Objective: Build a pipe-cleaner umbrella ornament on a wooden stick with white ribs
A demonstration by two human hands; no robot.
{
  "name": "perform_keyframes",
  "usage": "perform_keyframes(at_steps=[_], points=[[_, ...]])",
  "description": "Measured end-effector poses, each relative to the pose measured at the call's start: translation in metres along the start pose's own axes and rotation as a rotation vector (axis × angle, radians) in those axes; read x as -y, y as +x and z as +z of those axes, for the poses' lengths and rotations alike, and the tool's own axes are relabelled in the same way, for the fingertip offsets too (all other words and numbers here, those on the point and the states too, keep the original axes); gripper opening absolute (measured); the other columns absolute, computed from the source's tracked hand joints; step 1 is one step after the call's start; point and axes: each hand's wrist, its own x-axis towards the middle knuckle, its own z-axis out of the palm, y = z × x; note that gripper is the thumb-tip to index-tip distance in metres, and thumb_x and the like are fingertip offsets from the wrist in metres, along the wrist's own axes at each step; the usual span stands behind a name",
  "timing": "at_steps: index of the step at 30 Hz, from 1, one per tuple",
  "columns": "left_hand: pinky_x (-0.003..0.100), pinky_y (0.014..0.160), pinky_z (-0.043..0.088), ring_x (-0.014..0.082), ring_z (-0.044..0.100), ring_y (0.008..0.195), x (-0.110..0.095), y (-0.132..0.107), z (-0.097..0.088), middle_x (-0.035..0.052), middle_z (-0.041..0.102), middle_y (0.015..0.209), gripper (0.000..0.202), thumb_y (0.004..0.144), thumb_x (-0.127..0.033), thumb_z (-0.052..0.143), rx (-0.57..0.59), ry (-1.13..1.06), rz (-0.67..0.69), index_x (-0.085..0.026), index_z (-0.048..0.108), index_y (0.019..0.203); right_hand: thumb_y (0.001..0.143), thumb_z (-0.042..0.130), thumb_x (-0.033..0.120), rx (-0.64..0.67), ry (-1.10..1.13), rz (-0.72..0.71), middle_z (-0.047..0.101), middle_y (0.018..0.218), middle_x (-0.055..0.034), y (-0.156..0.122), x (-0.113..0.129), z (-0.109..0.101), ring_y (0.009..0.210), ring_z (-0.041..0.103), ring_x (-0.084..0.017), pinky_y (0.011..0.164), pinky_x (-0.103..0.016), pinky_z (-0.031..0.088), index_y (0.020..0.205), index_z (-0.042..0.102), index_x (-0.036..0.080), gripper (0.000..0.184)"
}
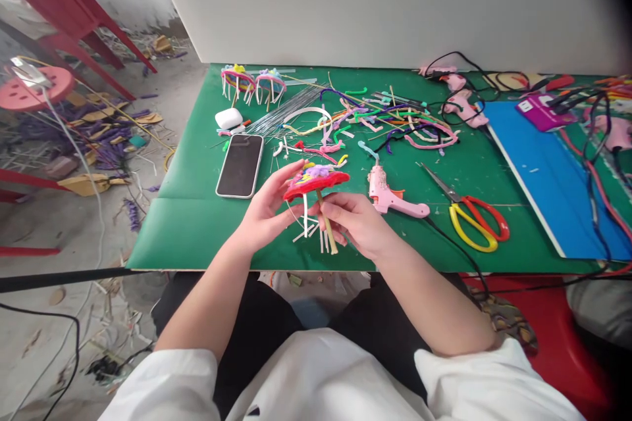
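Observation:
I hold a small handmade umbrella (316, 183) with a red pipe-cleaner canopy, a purple and yellow top and white strands hanging beneath it. My right hand (356, 225) is closed round its thin wooden stick (326, 230), pinching it just below the canopy. My left hand (266, 210) cups the canopy's left rim, fingers curled against it. The piece hovers just above the green mat (197, 210) near the table's front edge.
A black phone (239, 165) and white earbud case (228, 118) lie to the left. A pink glue gun (390, 194) and red-yellow scissors (469, 214) lie to the right. Loose pipe cleaners (385, 118), two finished umbrellas (253, 82) and a blue board (548, 171) sit farther back.

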Motion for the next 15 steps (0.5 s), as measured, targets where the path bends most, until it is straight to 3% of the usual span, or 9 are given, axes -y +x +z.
perform_keyframes(at_steps=[9,15], points=[[0.035,0.101,0.051,0.0219,0.059,0.122,0.018,-0.002,0.005,0.0085,0.058,0.137,0.058,0.086,-0.017,0.062,-0.124,0.295,0.174,-0.028,0.044,0.140,0.075,0.074,0.047,0.094,0.071,0.037,0.061,0.060,0.0019,-0.004,-0.002,0.003,0.036,0.043,-0.003,0.032,-0.018,0.029,0.080,0.072,0.015,0.032],[0.032,0.091,0.056,0.0193,0.067,0.107,0.020,-0.007,0.007,0.0050,0.068,0.123,0.042,0.087,-0.018,0.059,-0.276,0.500,0.214,-0.026,0.056,0.129,0.077,0.071,0.047,0.120,-0.014,0.050,0.062,0.062,0.0008,-0.006,-0.001,0.006,0.037,0.044,-0.004,0.033,-0.018,0.028,0.081,0.073,0.015,0.033]])
